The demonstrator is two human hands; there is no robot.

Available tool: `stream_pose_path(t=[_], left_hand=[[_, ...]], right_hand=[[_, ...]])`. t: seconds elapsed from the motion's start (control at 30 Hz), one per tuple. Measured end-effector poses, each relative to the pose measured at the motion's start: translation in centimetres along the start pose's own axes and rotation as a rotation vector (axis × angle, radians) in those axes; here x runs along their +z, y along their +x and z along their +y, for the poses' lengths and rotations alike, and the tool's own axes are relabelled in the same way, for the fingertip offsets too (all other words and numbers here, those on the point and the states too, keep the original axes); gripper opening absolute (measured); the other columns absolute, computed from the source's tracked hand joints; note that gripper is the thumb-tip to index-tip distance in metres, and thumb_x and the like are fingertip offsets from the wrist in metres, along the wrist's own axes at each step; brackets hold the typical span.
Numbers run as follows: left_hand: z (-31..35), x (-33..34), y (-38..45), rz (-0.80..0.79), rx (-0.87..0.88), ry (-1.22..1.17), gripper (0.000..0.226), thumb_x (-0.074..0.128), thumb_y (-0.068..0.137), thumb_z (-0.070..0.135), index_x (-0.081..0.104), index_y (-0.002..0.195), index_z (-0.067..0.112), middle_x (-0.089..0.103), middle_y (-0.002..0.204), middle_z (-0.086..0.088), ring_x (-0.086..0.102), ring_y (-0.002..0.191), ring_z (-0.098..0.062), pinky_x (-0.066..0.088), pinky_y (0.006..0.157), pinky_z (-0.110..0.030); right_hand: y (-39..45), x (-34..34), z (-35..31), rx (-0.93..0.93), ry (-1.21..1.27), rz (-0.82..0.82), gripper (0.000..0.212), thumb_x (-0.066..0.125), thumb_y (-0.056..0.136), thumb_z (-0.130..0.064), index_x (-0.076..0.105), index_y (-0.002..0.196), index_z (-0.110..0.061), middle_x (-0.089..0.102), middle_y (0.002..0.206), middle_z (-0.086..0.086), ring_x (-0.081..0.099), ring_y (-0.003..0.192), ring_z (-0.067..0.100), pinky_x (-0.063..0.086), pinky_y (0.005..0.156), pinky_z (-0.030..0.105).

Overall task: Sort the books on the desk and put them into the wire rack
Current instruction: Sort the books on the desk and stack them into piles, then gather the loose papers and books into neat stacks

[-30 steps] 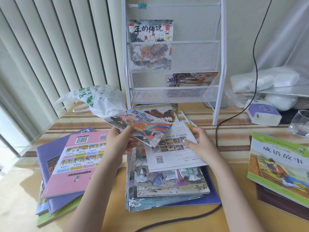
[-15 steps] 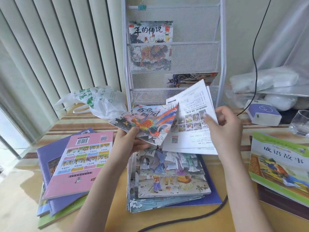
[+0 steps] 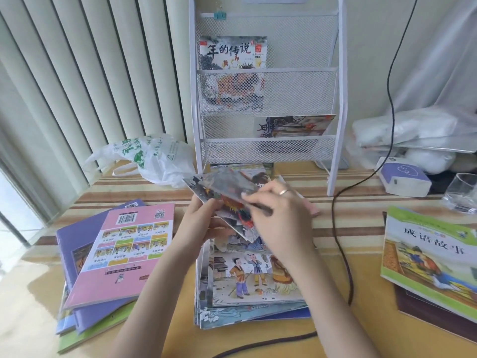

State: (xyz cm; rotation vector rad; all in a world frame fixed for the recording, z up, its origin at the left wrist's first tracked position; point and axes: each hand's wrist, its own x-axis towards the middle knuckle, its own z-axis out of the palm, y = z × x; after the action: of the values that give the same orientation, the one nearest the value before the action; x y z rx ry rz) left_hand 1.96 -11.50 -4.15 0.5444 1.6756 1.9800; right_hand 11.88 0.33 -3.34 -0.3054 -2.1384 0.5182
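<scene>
Head view is showing both hands gripping blurred picture books [image 3: 227, 195]: left hand [image 3: 206, 223] pinching underneath, right hand [image 3: 278, 218] clamping over, hiding the middle stack [image 3: 247, 285]; wire rack [image 3: 265, 99] holding two.

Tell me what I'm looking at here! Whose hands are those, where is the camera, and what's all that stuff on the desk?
No machine here: a person wears the camera on their head, so you see their own two hands from above. The left hand and the right hand together hold a few thin picture books, blurry because they are moving, above the middle pile of books.

On the desk a pink book tops the left pile, and a green storybook lies on the right. At the back stands the white wire rack, with one book in its upper pocket and another book in the lower one. A plastic bag, a black cable and a drinking glass are there too.
</scene>
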Motion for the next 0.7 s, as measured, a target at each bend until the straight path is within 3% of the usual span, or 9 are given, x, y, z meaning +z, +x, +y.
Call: stream_pose_path(t=[0.1,0.2,0.3,0.37,0.43,0.5,0.6,0.7], left_hand=[[-0.1,-0.4,0.1,-0.033,-0.008,-0.05,0.018,0.044,0.093,0.003,0.056,0.102,0.012,0.065,0.065,-0.013,0.064,0.053,-0.023,0.052,0.046,-0.032],[0.0,-0.8,0.4,-0.075,-0.023,-0.143,0.022,0.04,0.09,-0.004,0.056,0.103,0.005,0.065,0.069,-0.017,0.063,0.053,-0.024,0.053,0.046,-0.033],[-0.2,-1.2,0.6,-0.111,-0.037,-0.197,0.026,0.04,0.083,-0.006,0.054,0.104,-0.004,0.065,0.073,-0.02,0.063,0.053,-0.028,0.053,0.046,-0.034],[-0.2,-1.6,0.7,-0.146,-0.062,-0.232,0.04,0.047,0.065,-0.001,0.057,0.103,-0.008,0.066,0.078,-0.021,0.064,0.056,-0.031,0.054,0.05,-0.035],[-0.1,-2.5,0.8,-0.181,-0.089,-0.336,0.049,0.049,0.05,0.006,0.066,0.096,-0.001,0.069,0.089,-0.017,0.067,0.068,-0.031,0.057,0.057,-0.037],[0.0,-3.5,1.0,-0.228,-0.103,-0.462,0.053,0.049,0.054,0.018,0.069,0.103,0.005,0.069,0.105,-0.015,0.068,0.085,-0.032,0.058,0.067,-0.043],[0.2,-4.5,1.0,-0.218,-0.21,-0.556,0.073,0.057,0.062,0.044,0.063,0.122,0.003,0.063,0.122,-0.018,0.067,0.1,-0.038,0.057,0.076,-0.052],[0.0,-4.8,1.4,-0.138,-0.294,-0.49,0.07,0.05,0.075,0.057,0.063,0.121,0.005,0.07,0.11,-0.016,0.071,0.087,-0.031,0.06,0.062,-0.039]], right_hand=[[-1.2,1.5,-0.7,0.024,0.023,-0.219,0.024,0.071,0.082,-0.026,0.072,0.105,-0.029,0.07,0.104,-0.013,0.065,0.092,0.013,0.055,0.069,0.031],[-1.0,1.2,-0.7,0.014,0.001,-0.278,0.031,0.065,0.085,-0.039,0.067,0.116,-0.034,0.067,0.116,-0.014,0.059,0.108,0.008,0.054,0.081,0.032],[-0.8,0.9,-0.6,-0.003,0.0,-0.321,0.032,0.064,0.086,-0.041,0.065,0.117,-0.037,0.066,0.116,-0.016,0.057,0.109,0.007,0.052,0.077,0.028],[-1.1,0.9,-0.3,-0.001,0.021,-0.31,0.03,0.066,0.086,-0.032,0.066,0.116,-0.035,0.068,0.113,-0.014,0.059,0.104,0.009,0.053,0.074,0.028],[-1.5,0.9,0.0,0.01,0.06,-0.287,0.03,0.068,0.084,-0.023,0.068,0.112,-0.033,0.07,0.108,-0.012,0.062,0.101,0.008,0.055,0.075,0.029],[-1.6,1.0,0.4,0.057,0.167,-0.286,0.029,0.069,0.082,-0.014,0.071,0.105,-0.032,0.071,0.104,-0.012,0.064,0.096,0.001,0.055,0.079,0.026],[-1.7,0.9,0.9,0.143,0.327,-0.303,0.035,0.066,0.078,0.001,0.076,0.092,-0.03,0.072,0.096,-0.015,0.063,0.093,-0.007,0.044,0.099,0.02],[-1.5,0.9,1.5,0.125,0.271,-0.192,0.042,0.063,0.07,0.007,0.076,0.078,-0.032,0.072,0.086,-0.021,0.063,0.091,-0.007,0.015,0.114,0.029]])
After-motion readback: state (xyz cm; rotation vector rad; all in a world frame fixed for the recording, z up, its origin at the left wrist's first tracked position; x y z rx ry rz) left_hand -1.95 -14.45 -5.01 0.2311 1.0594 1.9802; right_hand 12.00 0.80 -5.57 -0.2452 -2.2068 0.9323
